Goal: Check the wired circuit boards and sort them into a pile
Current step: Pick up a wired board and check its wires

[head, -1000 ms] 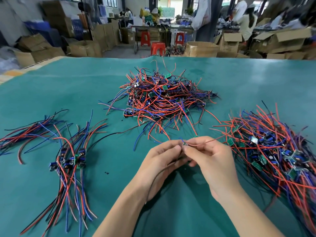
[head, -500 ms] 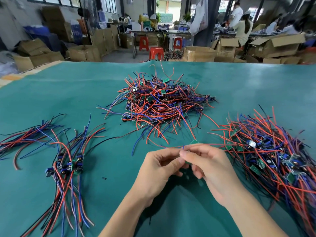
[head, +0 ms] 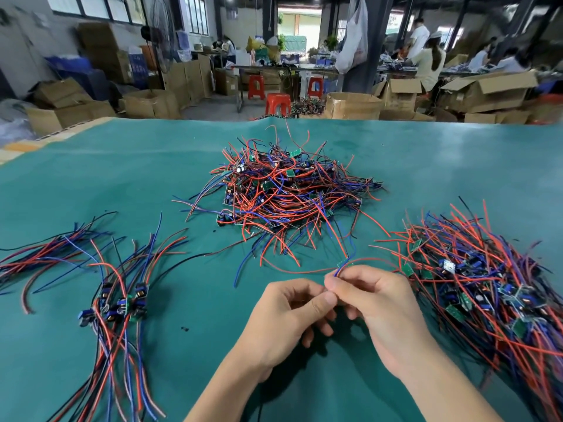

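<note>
Head view: both hands meet low over the green worktop (head: 91,184), the left hand (head: 283,318) and right hand (head: 377,306) with fingers (head: 330,296) pinched together on one small board (head: 342,263) whose blue and red wires trail up and away, so this one looks mid-check. To the left a short row (head: 118,303) of boards lies with wires combed straight, probably the sorted lot, and it is small. The centre heap (head: 283,190) and the right heap (head: 493,278) are both big tangles, so by my read most of the job is ahead.
</note>
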Tool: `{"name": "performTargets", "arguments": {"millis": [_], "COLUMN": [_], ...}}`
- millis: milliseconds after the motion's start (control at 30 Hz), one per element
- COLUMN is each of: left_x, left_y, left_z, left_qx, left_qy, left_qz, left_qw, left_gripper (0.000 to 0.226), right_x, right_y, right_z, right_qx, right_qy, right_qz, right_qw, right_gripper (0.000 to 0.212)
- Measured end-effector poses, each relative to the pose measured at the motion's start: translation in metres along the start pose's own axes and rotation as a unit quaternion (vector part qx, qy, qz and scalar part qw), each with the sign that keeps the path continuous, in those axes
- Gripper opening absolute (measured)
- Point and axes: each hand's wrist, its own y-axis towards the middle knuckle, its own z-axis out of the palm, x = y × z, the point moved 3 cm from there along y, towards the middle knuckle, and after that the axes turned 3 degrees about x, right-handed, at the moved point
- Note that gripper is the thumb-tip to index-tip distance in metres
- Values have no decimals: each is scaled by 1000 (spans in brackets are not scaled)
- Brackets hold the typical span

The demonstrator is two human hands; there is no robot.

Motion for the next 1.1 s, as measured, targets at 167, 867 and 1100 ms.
{"name": "performTargets", "arguments": {"millis": [167,867,1100], "left_x": [-1,4,3], "left_y": [-1,4,3], "left_z": [1,-8,-4], "left_qx": [24,-60,-46], "left_qy": [6,-68,-65], "left_qz": [-20,13,-16], "left_qw": [1000,996,997], "left_gripper": [19,19,13], "right_x": [-1,-3,3], "right_y": [9,-5,-4], "right_z": [-25,13,6], "right_qx": [-143,10,0], "right_qy": [-28,-222,-197], "right_qz": [-50,-57,-102], "right_qw": [988,973,975], "right_gripper": [12,34,12]}}
